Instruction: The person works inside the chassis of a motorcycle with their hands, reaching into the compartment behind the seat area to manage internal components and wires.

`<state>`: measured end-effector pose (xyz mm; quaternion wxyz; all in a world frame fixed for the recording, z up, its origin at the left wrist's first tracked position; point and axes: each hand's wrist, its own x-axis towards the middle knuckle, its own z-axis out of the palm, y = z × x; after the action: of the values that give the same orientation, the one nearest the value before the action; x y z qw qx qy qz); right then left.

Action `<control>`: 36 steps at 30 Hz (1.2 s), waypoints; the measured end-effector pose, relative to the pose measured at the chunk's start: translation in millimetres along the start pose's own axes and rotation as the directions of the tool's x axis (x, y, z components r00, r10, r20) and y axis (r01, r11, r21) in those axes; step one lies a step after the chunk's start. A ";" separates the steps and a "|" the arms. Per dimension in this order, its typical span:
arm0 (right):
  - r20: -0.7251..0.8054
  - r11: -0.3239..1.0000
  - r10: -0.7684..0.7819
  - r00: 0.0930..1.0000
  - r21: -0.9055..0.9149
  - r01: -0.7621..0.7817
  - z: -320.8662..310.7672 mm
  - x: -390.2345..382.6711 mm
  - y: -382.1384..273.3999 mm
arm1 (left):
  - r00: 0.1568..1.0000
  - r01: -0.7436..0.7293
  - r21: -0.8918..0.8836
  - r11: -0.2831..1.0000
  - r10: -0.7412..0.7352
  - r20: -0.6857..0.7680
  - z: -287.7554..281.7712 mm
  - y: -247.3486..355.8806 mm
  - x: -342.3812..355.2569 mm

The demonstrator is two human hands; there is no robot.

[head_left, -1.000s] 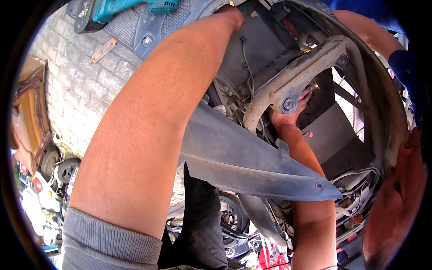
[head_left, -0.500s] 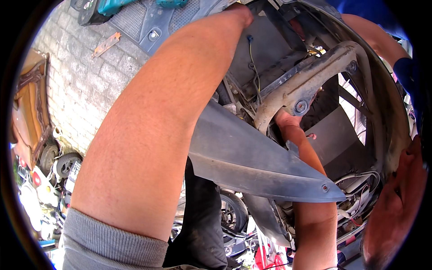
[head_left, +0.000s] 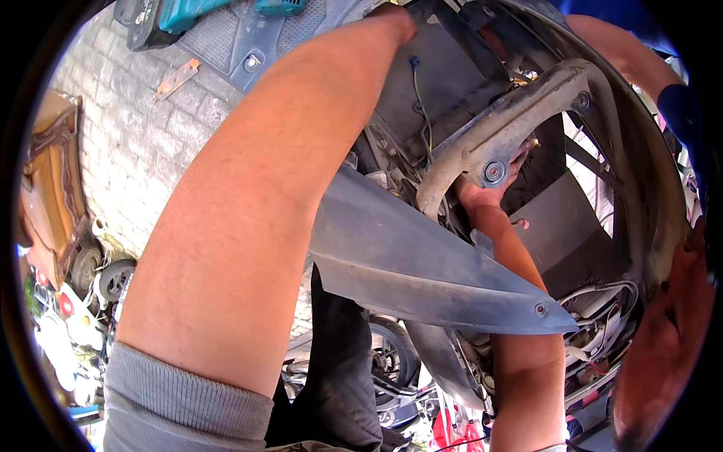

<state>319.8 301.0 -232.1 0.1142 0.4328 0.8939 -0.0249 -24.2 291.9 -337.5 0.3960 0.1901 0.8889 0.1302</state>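
My left arm reaches far up to the top of a partly stripped scooter body. My left hand (head_left: 398, 24) is at its dark panels near the footboard (head_left: 260, 38), its fingers hidden. My right arm passes beneath a pointed grey plastic side panel (head_left: 422, 252). My right hand (head_left: 486, 194) is behind a dirty curved metal frame tube (head_left: 504, 124) with a round bolt boss. Its partly visible fingers stretch out past the tube, beside a dark inner compartment. A small pale tip shows by the fingers; I cannot make out what it is. A thin green-yellow wire (head_left: 423, 109) hangs nearby.
Another person's arm (head_left: 625, 56) with a blue sleeve reaches in at upper right, and part of a person is close at the right edge. A teal power tool (head_left: 184, 13) lies at upper left. Loose wiring (head_left: 602, 301) sits lower right. Wheels (head_left: 388, 354) stand below.
The scooter parts have shifted slightly left in view. More of my right hand's fingers now shows past the frame tube. My left arm stays nearly in place.
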 end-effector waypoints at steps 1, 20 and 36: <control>-0.020 1.000 0.006 1.000 0.002 -0.006 -0.1 -0.5 -1.9 | 1.000 -0.003 0.015 1.000 0.003 -0.007 0.1 0.1 -0.4; -0.097 0.999 -0.002 0.995 0.054 0.007 0.8 -1.6 -4.3 | 1.000 -0.028 -0.031 0.999 0.027 -0.013 11.0 -9.8 14.4; -0.028 0.995 -0.007 1.000 -0.100 0.004 9.1 -2.3 2.0 | 0.995 -0.081 -0.012 0.997 0.080 -0.065 31.0 -21.0 44.2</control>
<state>324.4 299.1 -240.4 0.1228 0.4245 0.8967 0.0255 -32.9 295.1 -394.7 0.3628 0.2184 0.8919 0.1588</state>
